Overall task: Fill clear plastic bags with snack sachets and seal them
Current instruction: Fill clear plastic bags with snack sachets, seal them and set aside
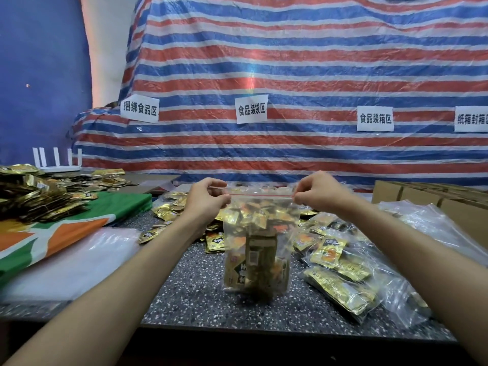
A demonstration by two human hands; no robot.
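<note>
A clear zip bag (257,249) full of gold snack sachets stands upright on the speckled table (195,299) in front of me. My left hand (207,198) pinches the left end of its red zip strip. My right hand (318,191) pinches the right end, holding the top stretched flat. Loose gold sachets (169,211) lie behind the bag.
Filled clear bags (340,278) lie on the right, with empty clear bags (422,223) and cardboard boxes (433,196) beyond. A stack of clear bags (74,262) and a green-orange cloth (79,223) sit left, under a heap of gold sachets (34,196). A striped tarp (290,75) hangs behind.
</note>
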